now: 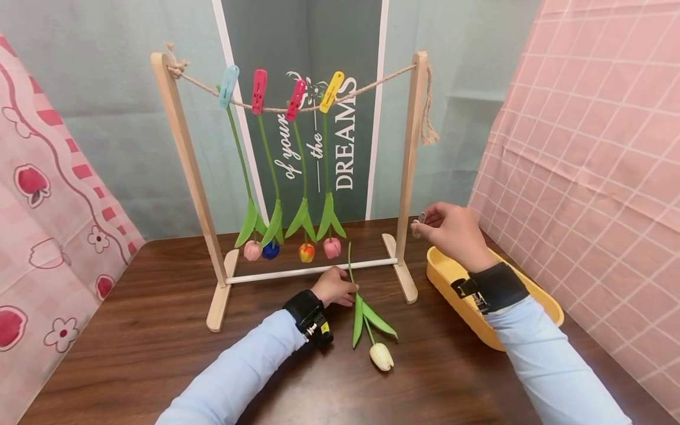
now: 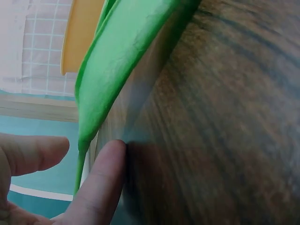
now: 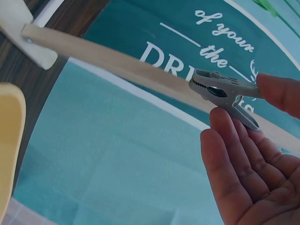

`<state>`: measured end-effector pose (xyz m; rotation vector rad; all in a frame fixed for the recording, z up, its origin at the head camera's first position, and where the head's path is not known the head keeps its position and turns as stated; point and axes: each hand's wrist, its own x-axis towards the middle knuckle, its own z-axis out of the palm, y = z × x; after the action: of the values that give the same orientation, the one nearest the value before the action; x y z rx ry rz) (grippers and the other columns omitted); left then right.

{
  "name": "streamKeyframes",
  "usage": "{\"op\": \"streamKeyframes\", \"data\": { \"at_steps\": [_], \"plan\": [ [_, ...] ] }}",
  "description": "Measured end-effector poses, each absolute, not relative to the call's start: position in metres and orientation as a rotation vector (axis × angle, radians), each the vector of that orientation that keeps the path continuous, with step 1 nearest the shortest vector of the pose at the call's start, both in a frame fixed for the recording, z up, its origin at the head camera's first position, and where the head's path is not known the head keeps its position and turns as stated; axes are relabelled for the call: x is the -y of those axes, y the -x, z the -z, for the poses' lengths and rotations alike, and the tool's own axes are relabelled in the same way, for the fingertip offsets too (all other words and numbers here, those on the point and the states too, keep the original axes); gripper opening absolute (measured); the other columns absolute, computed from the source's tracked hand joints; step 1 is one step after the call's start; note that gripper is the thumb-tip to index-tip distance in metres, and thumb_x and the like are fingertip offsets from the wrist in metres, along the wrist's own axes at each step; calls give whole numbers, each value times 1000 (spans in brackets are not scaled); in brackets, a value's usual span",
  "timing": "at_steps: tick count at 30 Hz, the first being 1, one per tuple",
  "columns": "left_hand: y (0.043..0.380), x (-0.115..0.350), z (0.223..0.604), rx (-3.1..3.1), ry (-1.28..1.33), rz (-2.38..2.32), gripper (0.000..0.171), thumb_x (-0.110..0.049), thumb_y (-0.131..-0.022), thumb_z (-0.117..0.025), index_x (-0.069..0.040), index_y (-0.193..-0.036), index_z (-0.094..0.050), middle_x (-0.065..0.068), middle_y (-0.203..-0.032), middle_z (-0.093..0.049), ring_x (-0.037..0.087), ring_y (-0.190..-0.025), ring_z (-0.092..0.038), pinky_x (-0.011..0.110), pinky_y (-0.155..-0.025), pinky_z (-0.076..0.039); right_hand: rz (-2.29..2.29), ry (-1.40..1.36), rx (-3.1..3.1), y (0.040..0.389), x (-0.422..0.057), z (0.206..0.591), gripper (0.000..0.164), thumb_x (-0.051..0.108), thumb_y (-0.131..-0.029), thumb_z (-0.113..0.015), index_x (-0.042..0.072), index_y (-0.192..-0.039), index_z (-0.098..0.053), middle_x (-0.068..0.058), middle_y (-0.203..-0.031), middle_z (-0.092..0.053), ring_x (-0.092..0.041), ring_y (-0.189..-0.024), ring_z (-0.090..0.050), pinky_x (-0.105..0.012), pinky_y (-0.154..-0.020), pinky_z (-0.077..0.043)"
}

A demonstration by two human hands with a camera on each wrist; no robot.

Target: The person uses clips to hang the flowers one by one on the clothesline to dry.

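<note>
A grey clothespin (image 3: 225, 91) is pinched between the thumb and fingers of my right hand (image 1: 454, 233), raised beside the rack's right post. Its jaws look closed in the right wrist view. A white tulip (image 1: 381, 356) lies on the table with its green leaves (image 2: 119, 61) and its stem pointing toward the rack. My left hand (image 1: 334, 287) is at that stem, low over the table. In the left wrist view the thumb (image 2: 40, 153) and a finger stand apart on either side of the stem; the fingertip is at the tabletop.
A wooden rack (image 1: 411, 147) carries a rope (image 1: 379, 81), where clothespins hold several upside-down tulips: pale pink (image 1: 252, 250), blue (image 1: 271, 250), orange (image 1: 306, 252) and pink (image 1: 332, 248). A white bar (image 1: 287, 274) joins the feet. Under my right forearm stands a yellow basket (image 1: 441, 268).
</note>
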<state>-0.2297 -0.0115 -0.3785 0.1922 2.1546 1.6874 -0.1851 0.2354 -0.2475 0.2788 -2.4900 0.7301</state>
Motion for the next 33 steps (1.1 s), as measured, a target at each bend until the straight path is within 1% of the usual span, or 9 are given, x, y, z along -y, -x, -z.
{"op": "streamKeyframes", "data": {
  "at_steps": [3,6,11,21,28,33],
  "plan": [
    [231,10,381,-2139,-192,-1699,48,7,-88,-64,19,-126,-38,23,-89,-61,31,-71,-69,36,-64,-58,-749,-282,2484,185,-231,249,23,22,-82,-79,2,-88,-67,-10,-79,-69,-23,-69,-66,-36,-62,-48],
    [231,9,383,-2135,-198,-1706,41,10,-87,-62,19,-121,-41,23,-86,-63,29,-68,-68,36,-64,-58,-765,-284,2474,185,-228,250,25,20,-82,-80,1,-89,-67,-11,-79,-69,-24,-70,-66,-37,-62,-49],
    [232,8,385,-2147,-189,-1703,28,11,-88,-60,14,-112,-47,21,-85,-64,26,-67,-67,36,-64,-58,-795,-297,2461,185,-223,250,24,19,-81,-80,0,-89,-68,-10,-77,-68,-24,-68,-65,-36,-59,-49],
    [228,5,383,-2108,-216,-1746,22,9,-88,-62,9,-106,-49,17,-83,-66,17,-56,-63,32,-59,-57,-807,-288,2456,184,-221,251,25,22,-83,-79,1,-90,-68,-9,-76,-68,-22,-67,-64,-34,-57,-48],
    [218,2,371,-2092,-316,-1789,19,10,-87,-62,8,-102,-51,14,-78,-63,17,-54,-61,34,-58,-57,-808,-280,2434,183,-219,248,23,21,-82,-79,2,-90,-68,-9,-77,-69,-22,-68,-65,-35,-57,-49],
    [210,5,356,-2119,-440,-1817,17,10,-87,-62,9,-101,-52,13,-77,-63,18,-57,-62,37,-60,-57,-818,-291,2399,184,-218,242,24,23,-84,-77,2,-93,-69,-9,-80,-70,-23,-71,-67,-35,-60,-48]
  ]
}}
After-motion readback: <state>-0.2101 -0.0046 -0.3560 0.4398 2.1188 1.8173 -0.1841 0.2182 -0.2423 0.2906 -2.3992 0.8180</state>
